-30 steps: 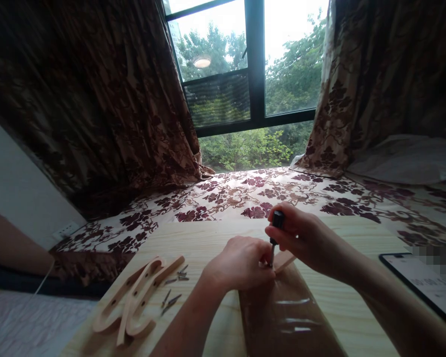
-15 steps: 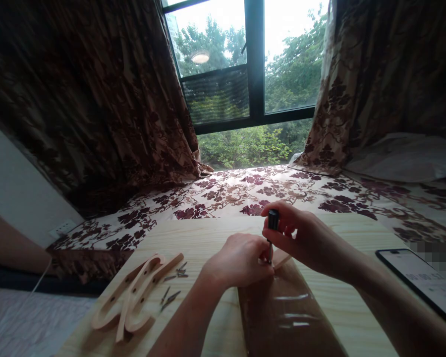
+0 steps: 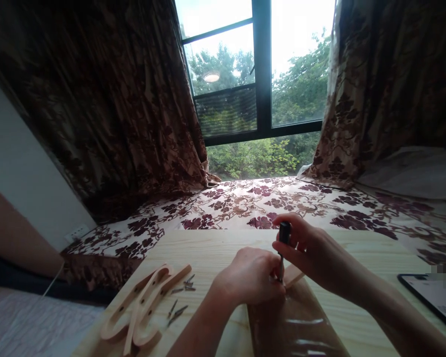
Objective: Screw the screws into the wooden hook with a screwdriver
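My right hand (image 3: pixel 307 252) is closed round the black handle of a screwdriver (image 3: pixel 284 233), which stands nearly upright with its shaft pointing down. Beside the shaft's lower end, my left hand (image 3: pixel 250 275) is closed on a pale wooden hook (image 3: pixel 293 275); only a short piece shows between the hands. The screwdriver's tip and any screw under it are hidden by my left fingers. Beneath lies a long brown package (image 3: pixel 293 322) with shiny clear tape.
Curved wooden hooks (image 3: pixel 143 300) with screw holes lie to the left on the pale wooden board (image 3: pixel 208 243). Several loose screws (image 3: pixel 177 313) lie near them. A phone (image 3: pixel 431 300) rests at the right. Behind are a floral-covered ledge (image 3: pixel 238 198), curtains and a window.
The view has shifted, so the whole scene sits lower and further right. Both hands keep about the same pose at the screwdriver.
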Available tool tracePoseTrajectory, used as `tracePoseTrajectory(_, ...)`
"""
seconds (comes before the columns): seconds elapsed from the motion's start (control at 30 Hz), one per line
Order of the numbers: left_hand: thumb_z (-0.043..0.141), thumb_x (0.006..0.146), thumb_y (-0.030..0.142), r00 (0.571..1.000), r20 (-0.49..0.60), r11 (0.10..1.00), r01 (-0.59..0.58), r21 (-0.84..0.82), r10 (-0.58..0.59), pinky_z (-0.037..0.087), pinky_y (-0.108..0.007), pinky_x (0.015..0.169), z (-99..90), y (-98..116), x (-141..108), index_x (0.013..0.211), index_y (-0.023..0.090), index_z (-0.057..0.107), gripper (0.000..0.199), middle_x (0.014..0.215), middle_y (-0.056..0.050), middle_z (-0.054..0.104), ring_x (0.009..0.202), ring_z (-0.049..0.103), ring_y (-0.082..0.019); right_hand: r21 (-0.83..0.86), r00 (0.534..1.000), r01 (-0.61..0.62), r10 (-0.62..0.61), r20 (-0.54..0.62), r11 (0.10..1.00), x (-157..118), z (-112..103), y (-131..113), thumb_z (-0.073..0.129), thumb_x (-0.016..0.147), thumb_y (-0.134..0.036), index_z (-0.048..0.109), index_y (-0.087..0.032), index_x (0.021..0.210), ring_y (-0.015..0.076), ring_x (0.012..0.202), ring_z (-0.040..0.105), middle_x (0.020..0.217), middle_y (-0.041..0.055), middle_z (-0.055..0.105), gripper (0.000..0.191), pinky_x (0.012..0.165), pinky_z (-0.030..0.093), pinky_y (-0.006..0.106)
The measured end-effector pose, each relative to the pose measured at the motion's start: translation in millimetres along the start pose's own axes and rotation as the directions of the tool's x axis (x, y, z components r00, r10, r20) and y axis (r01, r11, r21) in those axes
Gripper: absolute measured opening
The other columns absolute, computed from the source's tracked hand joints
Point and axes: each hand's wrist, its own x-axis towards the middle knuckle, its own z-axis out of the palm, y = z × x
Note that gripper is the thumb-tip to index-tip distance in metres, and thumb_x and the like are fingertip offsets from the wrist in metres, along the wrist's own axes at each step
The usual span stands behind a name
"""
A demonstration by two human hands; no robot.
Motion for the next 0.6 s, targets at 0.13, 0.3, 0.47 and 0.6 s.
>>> tracePoseTrajectory(0.13,0.061,0.070,0.024,1.000,-0.006,1.000,-0.006,-0.005,0.006,0.042,-0.024,0.063,1.3,-0.3,-0.7,0.075,0.023,0.067,0.008,0.077,0.003,0.069,0.074,0.062,-0.017,0.010,1.000,0.010,-0.011,0.020,1.000,-0.1,-0.2,-1.6,0.053,0.083,-0.019,0.047,-0.025,0.104,0.0134,0.057,0.054,0.070,-0.0028,0.060,0.022,0.052,0.042,0.023)
tracePoseTrajectory(0.3,0.061,0.068,0.024,1.000,-0.016,1.000,0.000,-0.006,0.000,0.044,-0.025,0.067,2.0,-1.1,-1.0,0.076,0.023,0.068,0.010,0.079,0.002,0.070,0.076,0.063,-0.018,-0.039,1.000,0.020,-0.021,-0.016,0.999,1.6,2.7,-0.3,0.053,0.083,-0.020,0.046,-0.024,0.093,0.0141,0.056,0.055,0.068,-0.0025,0.060,0.013,0.052,0.041,0.024)
tracePoseTrajectory(0.47,0.061,0.067,0.024,0.999,-0.044,1.000,0.018,-0.011,-0.019,0.044,-0.025,0.066,4.5,-1.6,-2.2,0.074,0.023,0.066,0.008,0.077,0.002,0.070,0.074,0.064,-0.018,-0.043,0.999,0.018,-0.019,-0.044,0.999,3.0,6.9,0.6,0.052,0.084,-0.020,0.045,-0.024,0.097,0.0162,0.058,0.058,0.070,-0.0013,0.061,0.015,0.054,0.043,0.026)
tracePoseTrajectory(0.6,0.061,0.067,0.024,0.998,-0.063,1.000,0.023,-0.018,-0.024,0.044,-0.024,0.064,6.1,-2.9,-3.4,0.072,0.023,0.065,0.006,0.074,0.003,0.069,0.071,0.063,-0.017,-0.017,1.000,-0.002,0.001,-0.025,1.000,3.0,7.3,0.3,0.051,0.084,-0.020,0.045,-0.023,0.099,0.0176,0.061,0.060,0.073,0.0001,0.062,0.017,0.056,0.044,0.027)
